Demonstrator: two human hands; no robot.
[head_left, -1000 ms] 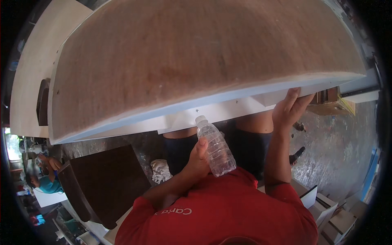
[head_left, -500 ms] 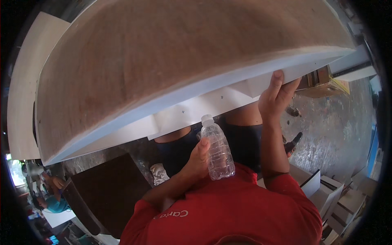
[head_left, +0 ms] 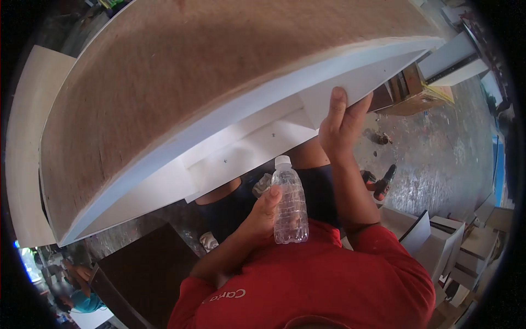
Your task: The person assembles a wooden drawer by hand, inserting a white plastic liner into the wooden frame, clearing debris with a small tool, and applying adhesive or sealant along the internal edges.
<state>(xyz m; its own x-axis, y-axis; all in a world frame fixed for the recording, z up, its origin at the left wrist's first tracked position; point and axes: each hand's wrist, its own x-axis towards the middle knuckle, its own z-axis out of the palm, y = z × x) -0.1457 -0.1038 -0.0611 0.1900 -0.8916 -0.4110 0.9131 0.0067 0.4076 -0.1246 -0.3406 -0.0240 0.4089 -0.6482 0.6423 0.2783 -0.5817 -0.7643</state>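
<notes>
My left hand is closed around a clear plastic bottle with a white cap, held upright in front of my red shirt. The bottle looks see-through, and whether any liquid is inside I cannot tell. Ahead of me a large cabinet with a brown wooden face and white inner boards lies tilted across the view. My right hand grips the white board at its near right edge, thumb on the inner side. The other fingers are partly hidden behind that board.
A dark brown box-like piece stands at my left. Further left is a person in teal. A cordless drill lies on the floor at right, near white cabinet parts. A cardboard box sits beyond my right hand.
The cabinet's right end has shifted left and up in the view, my right hand staying on its edge. The bottle stands more upright in my left hand. More of the drill shows.
</notes>
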